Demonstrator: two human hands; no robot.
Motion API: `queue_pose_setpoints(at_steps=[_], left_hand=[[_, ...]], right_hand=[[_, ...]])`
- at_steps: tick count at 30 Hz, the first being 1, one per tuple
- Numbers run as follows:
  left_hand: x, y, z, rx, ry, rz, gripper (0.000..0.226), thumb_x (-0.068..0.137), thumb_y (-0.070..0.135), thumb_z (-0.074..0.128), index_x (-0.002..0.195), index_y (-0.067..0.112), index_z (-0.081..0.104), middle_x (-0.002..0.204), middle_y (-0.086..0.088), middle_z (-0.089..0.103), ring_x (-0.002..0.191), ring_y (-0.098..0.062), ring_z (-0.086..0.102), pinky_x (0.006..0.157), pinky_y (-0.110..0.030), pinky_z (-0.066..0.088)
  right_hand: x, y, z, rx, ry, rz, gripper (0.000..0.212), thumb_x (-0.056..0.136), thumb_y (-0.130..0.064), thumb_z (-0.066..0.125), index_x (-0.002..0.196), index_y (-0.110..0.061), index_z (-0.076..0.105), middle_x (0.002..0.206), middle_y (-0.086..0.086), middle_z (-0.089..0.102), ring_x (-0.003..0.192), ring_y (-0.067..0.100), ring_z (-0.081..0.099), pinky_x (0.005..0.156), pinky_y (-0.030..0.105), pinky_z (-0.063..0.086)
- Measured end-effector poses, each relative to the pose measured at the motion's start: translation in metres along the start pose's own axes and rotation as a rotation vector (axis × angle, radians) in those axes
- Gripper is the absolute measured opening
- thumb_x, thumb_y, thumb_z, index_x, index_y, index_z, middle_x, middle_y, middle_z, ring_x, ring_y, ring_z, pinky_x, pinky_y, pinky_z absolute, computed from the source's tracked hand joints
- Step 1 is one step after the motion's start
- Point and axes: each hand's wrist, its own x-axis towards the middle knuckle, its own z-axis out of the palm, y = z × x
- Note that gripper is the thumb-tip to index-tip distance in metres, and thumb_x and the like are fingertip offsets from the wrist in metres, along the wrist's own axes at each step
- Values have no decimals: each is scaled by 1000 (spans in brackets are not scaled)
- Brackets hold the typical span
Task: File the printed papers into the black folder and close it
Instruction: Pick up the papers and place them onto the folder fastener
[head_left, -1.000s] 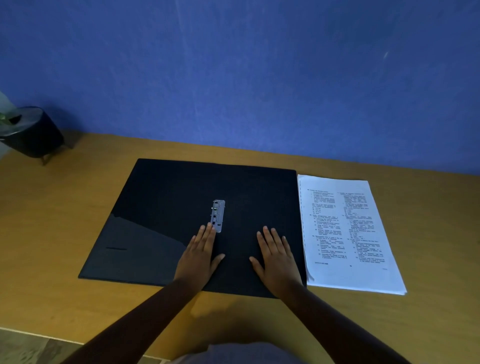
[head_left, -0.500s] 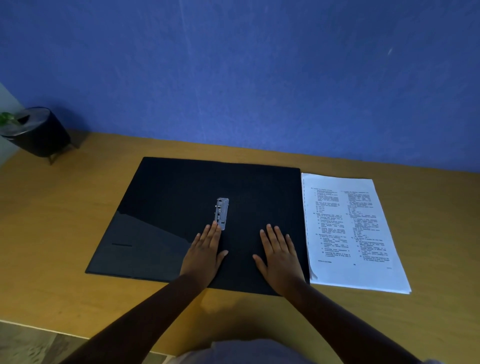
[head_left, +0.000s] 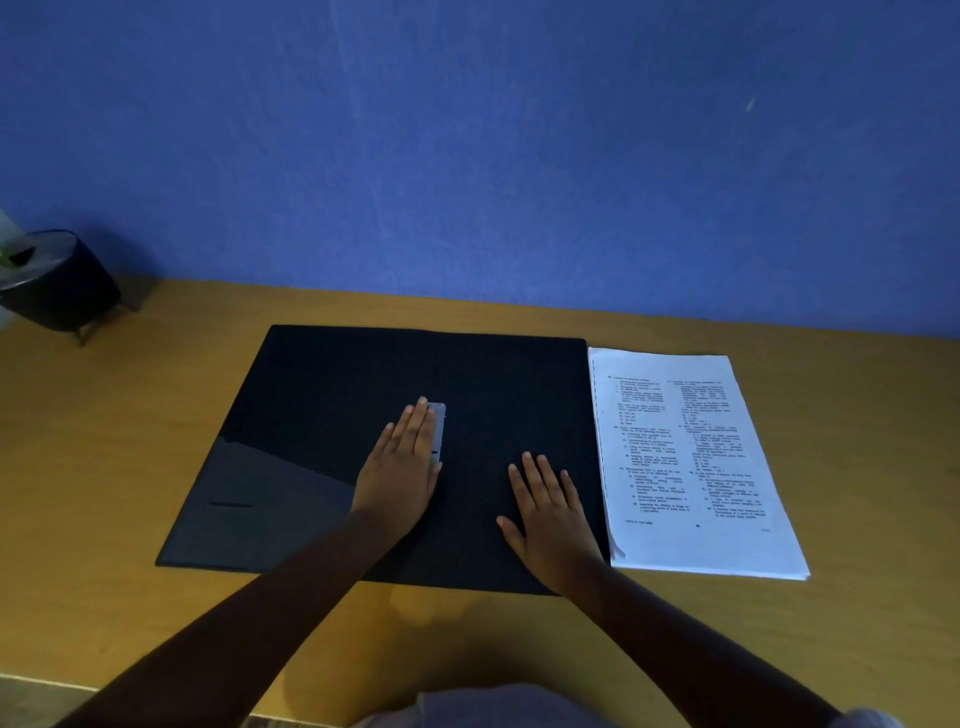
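The black folder (head_left: 322, 410) lies spread open and flat on the wooden desk, with a grey metal clip (head_left: 439, 428) at its middle. My left hand (head_left: 402, 467) rests flat on the folder, fingers together, covering most of the clip's left side. My right hand (head_left: 548, 506) lies flat on the folder's right half, fingers slightly apart, holding nothing. The stack of printed papers (head_left: 691, 457) sits on the desk just right of the folder, its left edge touching the folder's edge.
A dark round pot (head_left: 57, 283) on thin legs stands at the desk's far left corner. A blue wall (head_left: 467, 156) rises behind the desk (head_left: 104, 441). The desk's near edge runs along the bottom left.
My left hand has slid forward over the folder and now lies on the metal clip. The right hand stays in place on the right half.
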Motion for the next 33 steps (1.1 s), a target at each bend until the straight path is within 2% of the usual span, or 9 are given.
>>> queue_pose_setpoints(at_steps=[10, 14, 23, 28, 33], left_hand=[[48, 4, -8, -21, -32, -39, 61, 97, 24, 33, 146, 5, 3, 159, -10, 1, 146, -21, -1, 119, -36, 5], [64, -1, -10, -2, -94, -46, 58, 99, 27, 28, 146, 5, 4, 159, -9, 1, 146, -21, -2, 120, -36, 5], [81, -12, 0, 20, -202, -53, 57, 99, 34, 22, 147, 9, 2, 159, -5, 0, 146, -21, -3, 119, -41, 6], [82, -13, 6, 5, -245, -52, 55, 100, 33, 19, 147, 10, 2, 159, -4, -2, 146, -20, -3, 119, -41, 8], [82, -14, 6, -29, -260, -45, 55, 100, 32, 19, 147, 9, 1, 159, -4, -4, 146, -21, -4, 119, -42, 9]], right_hand=[[-2, 1, -2, 5, 21, -10, 73, 88, -57, 11, 149, -18, 10, 159, 8, 9, 147, 25, 4, 114, 45, -5], [-3, 1, -4, -3, 37, -6, 70, 90, -55, 17, 148, -16, 19, 157, 9, 19, 146, 26, 14, 114, 46, 5], [-4, 3, -6, 30, 25, -19, 70, 90, -56, 17, 148, -17, 15, 158, 8, 14, 146, 26, 8, 113, 47, -2], [-5, 1, -10, 7, 24, 1, 68, 90, -54, 24, 145, -16, 27, 154, 10, 28, 143, 27, 23, 112, 48, 11], [-5, 0, -11, 2, 8, 3, 67, 90, -54, 25, 145, -16, 27, 154, 9, 30, 143, 27, 25, 112, 48, 13]])
